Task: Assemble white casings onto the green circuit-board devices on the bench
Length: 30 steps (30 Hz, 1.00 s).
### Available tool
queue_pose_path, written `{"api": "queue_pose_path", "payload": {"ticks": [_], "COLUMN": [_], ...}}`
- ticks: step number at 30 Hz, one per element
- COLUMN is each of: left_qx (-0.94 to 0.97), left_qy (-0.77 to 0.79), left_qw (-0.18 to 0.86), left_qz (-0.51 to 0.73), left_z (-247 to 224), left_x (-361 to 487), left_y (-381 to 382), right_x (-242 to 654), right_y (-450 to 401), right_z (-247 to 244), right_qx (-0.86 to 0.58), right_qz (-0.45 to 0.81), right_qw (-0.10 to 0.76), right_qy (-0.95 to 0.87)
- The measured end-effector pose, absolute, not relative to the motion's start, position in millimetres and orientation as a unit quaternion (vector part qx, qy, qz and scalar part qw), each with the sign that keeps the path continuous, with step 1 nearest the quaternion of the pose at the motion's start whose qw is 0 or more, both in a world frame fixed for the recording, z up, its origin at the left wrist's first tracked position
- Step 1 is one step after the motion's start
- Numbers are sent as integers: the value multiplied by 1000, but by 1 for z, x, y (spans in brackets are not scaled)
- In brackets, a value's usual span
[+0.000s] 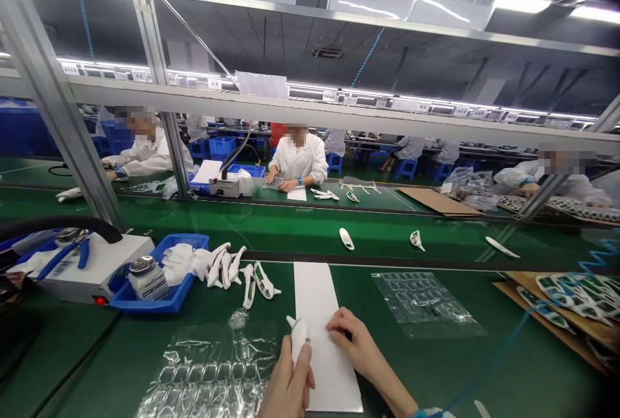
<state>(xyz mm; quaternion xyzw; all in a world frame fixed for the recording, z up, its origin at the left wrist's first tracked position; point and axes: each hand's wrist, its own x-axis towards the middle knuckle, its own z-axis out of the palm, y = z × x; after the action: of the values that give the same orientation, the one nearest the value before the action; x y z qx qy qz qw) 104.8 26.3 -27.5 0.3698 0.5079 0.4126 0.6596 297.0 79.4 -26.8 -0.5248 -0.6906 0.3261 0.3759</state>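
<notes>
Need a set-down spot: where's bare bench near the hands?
Right: green bench between the right forearm, right plastic sheet and cardboard, though a blue cord crosses it in view. Narrower: strip between white paper and that plastic sheet. Crowded: left, where the left hand holds a white part next to the left plastic sheet, with more white parts and a blue tray beyond.

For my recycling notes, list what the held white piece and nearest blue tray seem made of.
White piece: likely moulded plastic, faintly glossy, from its smooth, rounded shell. Blue tray: probably plastic, semi-gloss, given its even colour and rounded corners.
</notes>
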Motion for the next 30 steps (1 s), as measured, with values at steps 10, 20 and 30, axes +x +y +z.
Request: {"api": "queue_pose_path", "payload": {"ticks": [10, 20, 30], "left_qx": [351, 339, 223], "left_qy": [504, 502, 506], "left_qw": [650, 687, 716], "left_qz": [447, 400, 427], "left_z": [-61, -36, 4], "left_x": [126, 116, 92], "left_y": [45, 40, 19], "right_x": [294, 275, 204], "right_y": [85, 62, 30], "right_z": [-35, -1, 41], "right_qx": [-540, -509, -462], "right_qz": [305, 405, 472], "right_qw": [295, 431, 398], "right_qy": [-727, -625, -637]}}
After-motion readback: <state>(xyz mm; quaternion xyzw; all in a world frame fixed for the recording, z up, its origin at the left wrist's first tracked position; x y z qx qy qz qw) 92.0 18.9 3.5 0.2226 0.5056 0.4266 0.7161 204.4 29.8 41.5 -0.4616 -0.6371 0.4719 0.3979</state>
